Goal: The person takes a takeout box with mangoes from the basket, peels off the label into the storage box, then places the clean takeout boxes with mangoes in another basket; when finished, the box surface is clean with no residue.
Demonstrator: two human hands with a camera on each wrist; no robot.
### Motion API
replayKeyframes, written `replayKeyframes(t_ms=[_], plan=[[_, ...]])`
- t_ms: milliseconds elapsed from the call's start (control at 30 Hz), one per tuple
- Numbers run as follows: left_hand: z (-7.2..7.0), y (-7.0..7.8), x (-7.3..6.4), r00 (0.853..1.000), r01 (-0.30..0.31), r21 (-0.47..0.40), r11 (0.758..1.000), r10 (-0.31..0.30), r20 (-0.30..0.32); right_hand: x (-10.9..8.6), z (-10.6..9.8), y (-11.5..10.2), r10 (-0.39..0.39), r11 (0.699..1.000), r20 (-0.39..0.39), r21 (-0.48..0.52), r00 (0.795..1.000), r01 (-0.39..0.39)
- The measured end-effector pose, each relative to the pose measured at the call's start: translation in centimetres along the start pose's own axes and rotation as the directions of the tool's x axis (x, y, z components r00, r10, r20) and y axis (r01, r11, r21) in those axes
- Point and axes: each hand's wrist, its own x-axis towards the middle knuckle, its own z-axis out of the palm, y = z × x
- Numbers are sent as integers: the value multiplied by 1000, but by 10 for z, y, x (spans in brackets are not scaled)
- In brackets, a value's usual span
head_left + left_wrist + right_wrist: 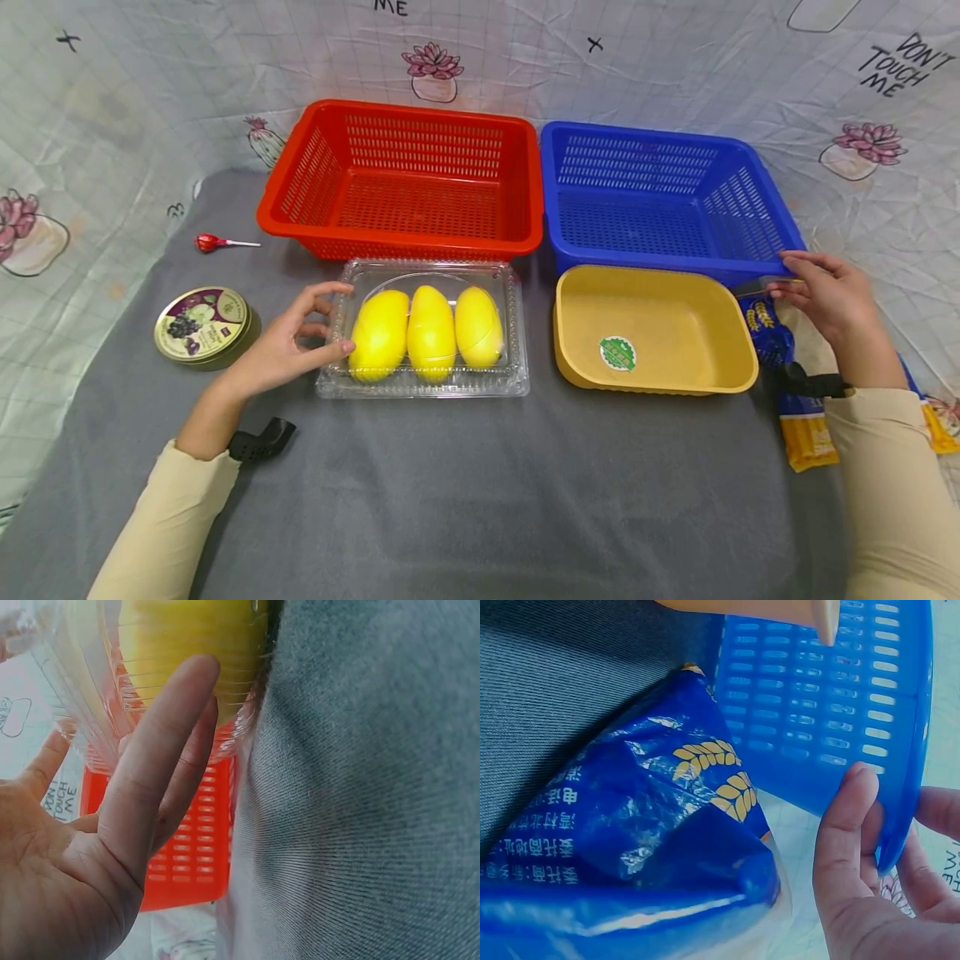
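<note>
My left hand (288,337) is at the left end of a clear plastic clamshell box (513,379), its thumb and fingers spread, the tips against the box's edge. Inside lie yellow mangoes (432,333) in a row. In the left wrist view, straight fingers (161,742) cross in front of the box. On the other side, my right hand (836,300) pinches the near right corner of the blue basket (637,258). The right wrist view has the basket's rim (919,750) between thumb and fingers. A yellow tray (656,383) sits in front of that basket.
A red basket (401,246) stands behind the clamshell box. Farther left are a round tin (202,325) and a red lollipop (210,242). Under my right wrist lies a blue and yellow bag (806,429) with wheat ears printed on it. A patterned cloth (510,50) hangs behind.
</note>
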Motion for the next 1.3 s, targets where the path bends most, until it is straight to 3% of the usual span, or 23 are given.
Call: replayKeyframes(t_ms=[300, 467, 667, 867, 1067, 1300], plan=[[1, 1, -1, 1000, -25, -10, 1000, 25, 17, 2, -4, -3, 15, 998, 9, 60, 1000, -16], [4, -2, 0, 993, -94, -69, 993, 99, 70, 3, -4, -3, 17, 993, -4, 113, 1000, -16], [6, -3, 0, 976, -157, -180, 971, 180, 124, 3, -3, -5, 42, 994, 1, 101, 999, -42], [8, 6, -2, 958, -228, -253, 940, 263, 112, 5, -3, -10, 42, 997, 18, 61, 999, -43], [9, 20, 5, 928, -315, -296, 902, 358, 102, 5, -5, -9, 37, 991, 45, 127, 998, -43], [10, 34, 17, 923, -351, -278, 894, 381, 60, 6, -6, -4, 29, 991, 52, 127, 998, -36]])
